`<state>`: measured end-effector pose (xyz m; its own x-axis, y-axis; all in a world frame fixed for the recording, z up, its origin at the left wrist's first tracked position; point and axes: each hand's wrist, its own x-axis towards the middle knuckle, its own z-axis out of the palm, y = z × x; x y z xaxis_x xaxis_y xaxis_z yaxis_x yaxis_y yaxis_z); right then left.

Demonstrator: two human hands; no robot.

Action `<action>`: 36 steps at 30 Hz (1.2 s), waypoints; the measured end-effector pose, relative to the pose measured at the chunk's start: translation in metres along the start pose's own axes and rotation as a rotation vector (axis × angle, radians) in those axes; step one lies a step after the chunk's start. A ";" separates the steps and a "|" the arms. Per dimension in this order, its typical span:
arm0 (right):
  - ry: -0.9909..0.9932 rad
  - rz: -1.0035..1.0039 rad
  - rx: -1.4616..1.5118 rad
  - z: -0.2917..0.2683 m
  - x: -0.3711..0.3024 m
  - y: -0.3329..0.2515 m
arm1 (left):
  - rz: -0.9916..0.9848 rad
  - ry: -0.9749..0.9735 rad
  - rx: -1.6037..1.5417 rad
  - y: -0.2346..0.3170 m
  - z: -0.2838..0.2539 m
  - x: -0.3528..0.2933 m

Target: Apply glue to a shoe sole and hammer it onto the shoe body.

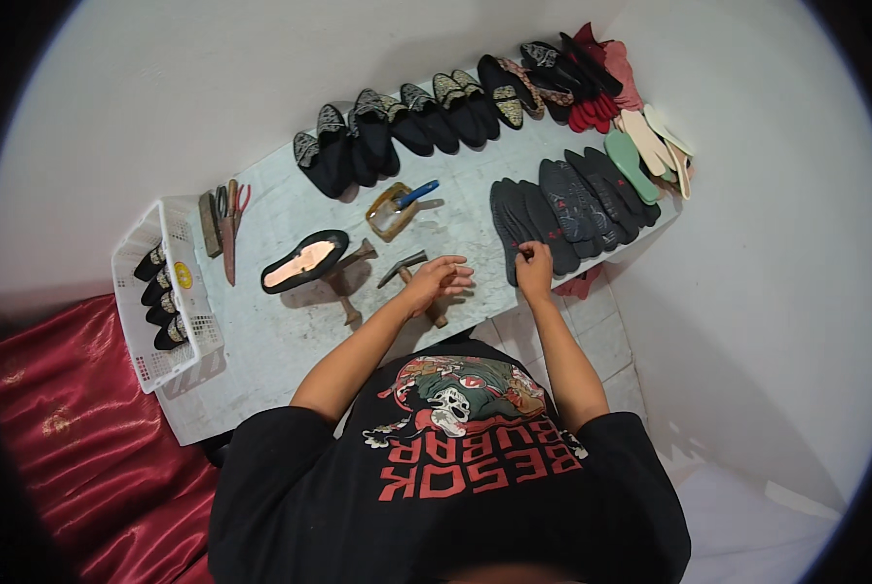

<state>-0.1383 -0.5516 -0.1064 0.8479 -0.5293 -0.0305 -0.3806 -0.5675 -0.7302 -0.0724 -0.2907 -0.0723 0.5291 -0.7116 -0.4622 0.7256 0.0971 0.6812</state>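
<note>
My right hand (535, 271) is closed, its fingertips pinching the near end of a black shoe sole (503, 219), the leftmost in a row of dark soles (567, 200). My left hand (442, 282) hovers over a hammer (404, 269), fingers apart and holding nothing; it hides part of the handle. Left of the hammer, an upturned black shoe (304, 261) with a pale underside rests on a metal shoe anvil (343, 297). Behind these sits a tub of glue (387, 219) with a blue-handled brush (418, 192) laid across it.
Black shoes with patterned uppers (416, 117) line the table's far edge. Green and cream insoles (640, 156) lie at the right end. On the left stand pliers and other tools (228, 229) beside a white plastic basket (168, 292) holding shoes. Shiny red cloth (75, 409) lies beyond.
</note>
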 end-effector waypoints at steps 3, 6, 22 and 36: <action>0.048 -0.043 -0.220 -0.030 0.027 -0.004 | -0.102 0.053 0.120 -0.017 0.016 0.053; 0.012 -0.017 -0.334 -0.052 0.049 0.012 | -0.127 -0.008 0.174 -0.032 0.035 0.099; 0.045 -0.247 -0.146 -0.081 0.066 0.019 | -0.127 -0.026 0.239 -0.005 0.050 0.103; -0.416 -0.036 0.267 0.006 -0.008 -0.050 | 0.092 -0.064 -0.454 0.010 0.021 0.037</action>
<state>-0.1234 -0.5152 -0.0736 0.9550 -0.1846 -0.2321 -0.2863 -0.3702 -0.8837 -0.0544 -0.3305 -0.0709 0.5823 -0.7260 -0.3660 0.8037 0.4461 0.3937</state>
